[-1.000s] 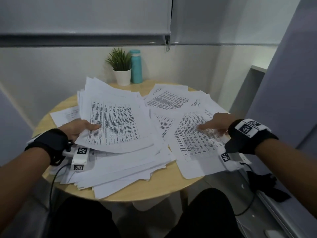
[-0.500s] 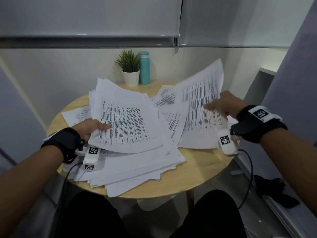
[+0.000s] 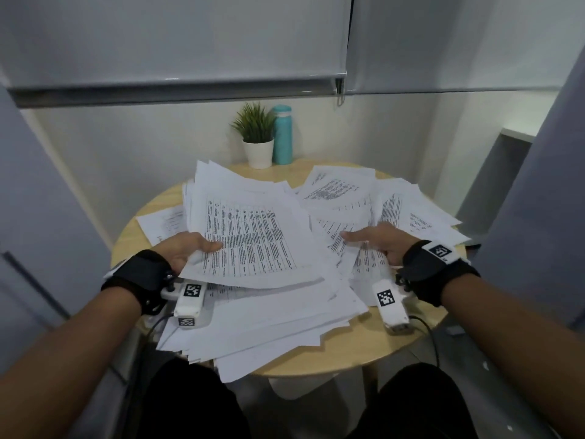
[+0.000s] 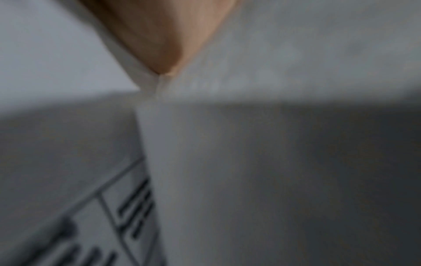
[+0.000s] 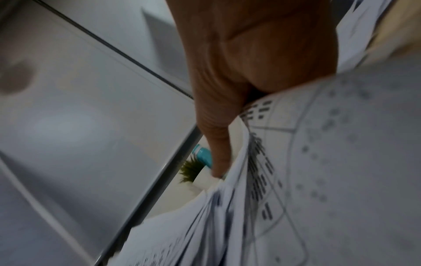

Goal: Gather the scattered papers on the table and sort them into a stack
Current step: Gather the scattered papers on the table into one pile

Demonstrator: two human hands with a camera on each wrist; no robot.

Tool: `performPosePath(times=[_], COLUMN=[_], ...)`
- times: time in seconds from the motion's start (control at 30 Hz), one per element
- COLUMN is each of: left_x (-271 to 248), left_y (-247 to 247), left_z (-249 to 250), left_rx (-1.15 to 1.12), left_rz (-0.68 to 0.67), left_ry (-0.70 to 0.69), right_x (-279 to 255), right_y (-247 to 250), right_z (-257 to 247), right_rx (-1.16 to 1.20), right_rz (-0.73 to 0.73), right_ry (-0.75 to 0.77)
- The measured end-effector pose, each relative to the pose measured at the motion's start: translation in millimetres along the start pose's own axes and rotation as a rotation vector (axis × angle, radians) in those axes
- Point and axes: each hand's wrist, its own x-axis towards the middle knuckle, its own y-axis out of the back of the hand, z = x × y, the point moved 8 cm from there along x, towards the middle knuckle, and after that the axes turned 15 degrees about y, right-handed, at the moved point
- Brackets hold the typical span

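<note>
White printed papers cover a round wooden table. My left hand grips the near-left edge of a thick, uneven stack, thumb on top and fingers hidden underneath. My right hand holds a few sheets at the stack's right edge, thumb on top. More loose sheets lie spread over the right and far side. In the right wrist view, my thumb presses along the held sheets. The left wrist view is blurred and shows a finger against paper.
A small potted plant and a teal bottle stand at the table's far edge by the wall. One sheet pokes out at the left. Grey walls stand close on both sides. My knees are under the near edge.
My right hand picked sheets up from the right side, raised them, then brought them down and left to the edge of the stack. The left hand kept its grip.
</note>
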Motion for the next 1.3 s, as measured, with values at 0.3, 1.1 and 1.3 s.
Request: performPosePath(times=[0.3,1.1,1.3], left_x=[-22,-60,-64], left_y=[-7,-19,-25], left_z=[13,11,14], left_rx=[0.04,-0.19,-0.253], left_rz=[0.12,-0.151,-0.297], left_ry=[-0.069,-0.168,-0.189], right_x=[-57,8,22], right_y=[44,-62,-90], right_z=[-149,-117,-85], right_rx=[-0.472,-0.512,-0.354], right_rz=[0.163,-0.205,-0.418], right_ry=[0.458,0.259,0.195])
